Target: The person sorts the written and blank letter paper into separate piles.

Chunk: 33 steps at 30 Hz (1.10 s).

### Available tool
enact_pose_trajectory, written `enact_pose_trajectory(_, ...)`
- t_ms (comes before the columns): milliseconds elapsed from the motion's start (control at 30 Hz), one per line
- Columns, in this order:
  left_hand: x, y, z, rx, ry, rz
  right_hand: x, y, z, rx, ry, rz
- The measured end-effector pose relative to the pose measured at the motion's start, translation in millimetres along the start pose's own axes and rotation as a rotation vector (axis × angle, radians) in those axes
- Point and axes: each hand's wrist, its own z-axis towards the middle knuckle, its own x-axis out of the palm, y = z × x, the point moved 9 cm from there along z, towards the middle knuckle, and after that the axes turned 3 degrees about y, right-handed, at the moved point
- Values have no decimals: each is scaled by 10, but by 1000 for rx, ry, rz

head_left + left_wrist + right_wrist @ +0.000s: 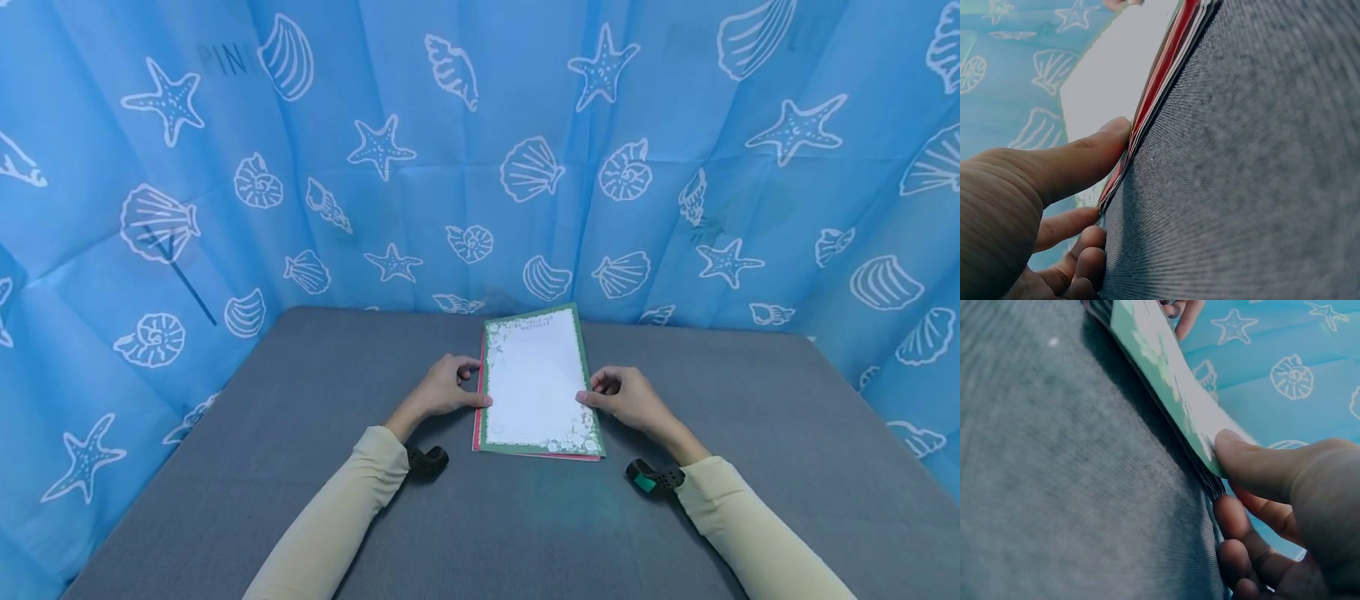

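A thin stack of decorated paper sheets lies on the grey table, its top sheet white with a green, flower-trimmed border. Red and pale edges of lower sheets show along the left side. My left hand holds that left edge, thumb at the top sheet's margin and index fingertip farther along the side. On the opposite edge, my right hand pinches the stack, its thumb on the green border and curled fingers against the side below. The top sheet bows up slightly near this thumb in the right wrist view.
A grey cloth-covered table spreads around the stack. Behind it hangs a blue curtain printed with white shells and starfish. Black wrist straps sit on both wrists, below cream sleeves.
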Motion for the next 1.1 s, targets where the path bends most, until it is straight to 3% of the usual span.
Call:
enact_pose_trajectory(267,-7,-23,-3,8,-3,-22,-24,19,-20,54,-2,138)
enact_pose_trajectory(433,-76,-72,5,55,-63,-78,-57,65,0,58,-24,202)
enact_pose_trajectory(667,-316,-170,-27,144,-214,-303,-84,190,20,32,-55,242)
enact_pose_trajectory(900,-545,-173,-88,98,-212,-488,-50,385,8,13,-62,313)
enact_pose_trajectory(1100,-783,-185,-189,82,-217,-539,1,641,41,-23,-86,356)
